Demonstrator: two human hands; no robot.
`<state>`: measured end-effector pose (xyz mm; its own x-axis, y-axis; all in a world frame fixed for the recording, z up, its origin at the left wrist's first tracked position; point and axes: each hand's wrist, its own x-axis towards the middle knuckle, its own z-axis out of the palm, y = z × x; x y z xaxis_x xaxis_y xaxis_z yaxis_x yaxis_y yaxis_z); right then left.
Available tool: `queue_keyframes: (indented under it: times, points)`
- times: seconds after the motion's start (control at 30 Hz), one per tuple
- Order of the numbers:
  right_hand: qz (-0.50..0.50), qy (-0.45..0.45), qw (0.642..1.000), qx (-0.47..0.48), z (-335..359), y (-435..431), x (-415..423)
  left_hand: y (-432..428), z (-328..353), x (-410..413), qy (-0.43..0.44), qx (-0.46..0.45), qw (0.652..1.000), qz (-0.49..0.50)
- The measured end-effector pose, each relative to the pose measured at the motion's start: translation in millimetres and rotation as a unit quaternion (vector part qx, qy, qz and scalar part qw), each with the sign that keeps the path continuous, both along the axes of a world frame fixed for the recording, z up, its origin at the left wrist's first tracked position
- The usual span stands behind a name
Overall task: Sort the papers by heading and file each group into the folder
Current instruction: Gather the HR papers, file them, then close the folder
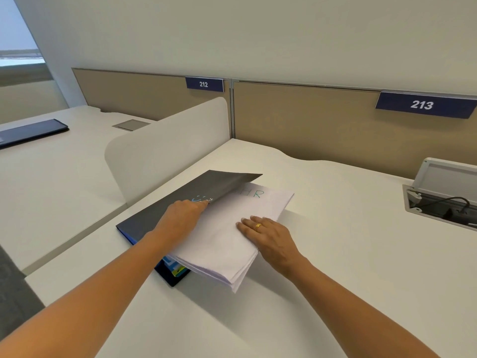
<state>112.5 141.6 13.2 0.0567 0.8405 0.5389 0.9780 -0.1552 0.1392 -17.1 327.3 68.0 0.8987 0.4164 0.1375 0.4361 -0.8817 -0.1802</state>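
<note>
item: paper stack [222,244], top sheet headed "hr" [254,194] in green.
position: lying mid-desk [335,254], long axis running from the near edge toward the back partition [309,120] and leaning rightward. its left part is sitting inside the dark folder [144,220]; its near right corner is jutting past the folder over bare desk.
left hand [180,218]: pinching the free edge of the cover [222,183] and holding it raised above the stack's far left corner.
right hand [268,236]: lying flat with fingers straight, pressing on the stack's right side; this is the hand nearer the overhanging edge.
judgement: the stack is likely needing a leftward push toward the folder's spine before the cover can close.
</note>
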Motion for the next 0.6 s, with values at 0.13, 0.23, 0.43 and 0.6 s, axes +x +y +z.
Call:
queue_keyframes:
  times: [0.13,0.23,0.43,0.6]
  points:
    - [0.017,-0.02,0.999,0.018,6,6,-5,-5,0,3,0.044,0.049,0.997,-0.027]
    - [0.03,-0.026,0.999,-0.029,12,16,-10,-7,0,0,0.046,0.05,0.997,-0.035]
    - [-0.009,0.014,0.999,-0.027,21,31,-10,-1,3,-2,0.024,0.038,0.998,-0.033]
    - [-0.03,-0.02,0.997,-0.071,19,40,-21,0,12,-2,0.01,0.018,1.0,-0.022]
